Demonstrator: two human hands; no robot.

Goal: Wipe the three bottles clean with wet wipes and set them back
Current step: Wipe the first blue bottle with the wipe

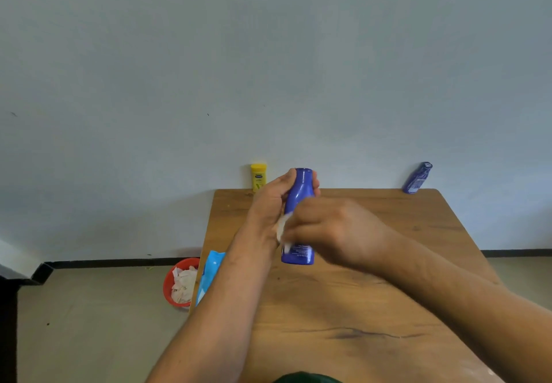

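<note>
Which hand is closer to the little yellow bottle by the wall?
Left. The left hand grips the blue bottle just right of the yellow bottle; the right hand, with the wipe, is farther right.

Over the middle of the table [418,263], between left hand [268,203] and right hand [337,233]: held bottle [298,191], with wet wipe [282,227] against its side. At far left edge, by the wall [268,68]: small bottle [258,177]. At far right corner: leaning bottle [416,178]. On left edge: wipes pack [210,275]. On the floor [89,323] just left of it: bowl [168,284], used wipes [183,285] inside.
</note>
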